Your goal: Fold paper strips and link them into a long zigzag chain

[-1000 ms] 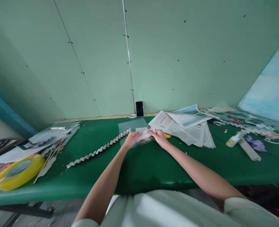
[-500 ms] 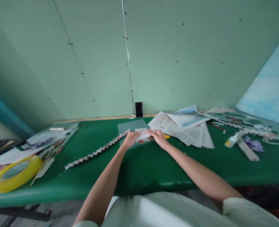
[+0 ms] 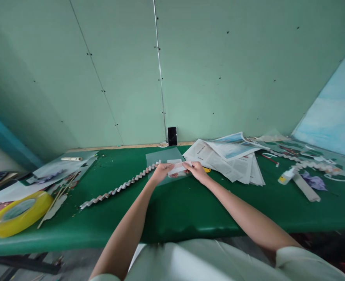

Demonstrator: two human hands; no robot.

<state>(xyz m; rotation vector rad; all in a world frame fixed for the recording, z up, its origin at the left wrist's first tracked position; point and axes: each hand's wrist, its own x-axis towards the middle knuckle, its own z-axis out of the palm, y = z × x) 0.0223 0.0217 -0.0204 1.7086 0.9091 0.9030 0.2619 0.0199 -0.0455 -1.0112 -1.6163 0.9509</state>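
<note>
A small strip of paper (image 3: 177, 168) is stretched between both hands, just above a translucent sheet (image 3: 157, 157) on the green table. My left hand (image 3: 161, 171) pinches its left end, and my right hand (image 3: 197, 170) pinches its right end. Beside my left hand, a zigzag chain of folded paper (image 3: 122, 187) runs off toward the lower left. Close behind my right hand, a yellow object (image 3: 207, 170) shows only in part. Another pale paper piece lies under the strip, partly covered.
Fanned newspaper sheets (image 3: 227, 164) lie right of my hands. A phone (image 3: 172, 136) leans against the wall. Far right are a glue bottle (image 3: 286, 176), a folded paper strip (image 3: 306, 187) and purple crumpled material (image 3: 314, 181). A yellow tape roll (image 3: 39, 208) and thin sticks (image 3: 57, 201) lie left.
Both hands keep hold of the paper strip in nearly the same place. The view has shifted very slightly; nothing else has visibly moved.
</note>
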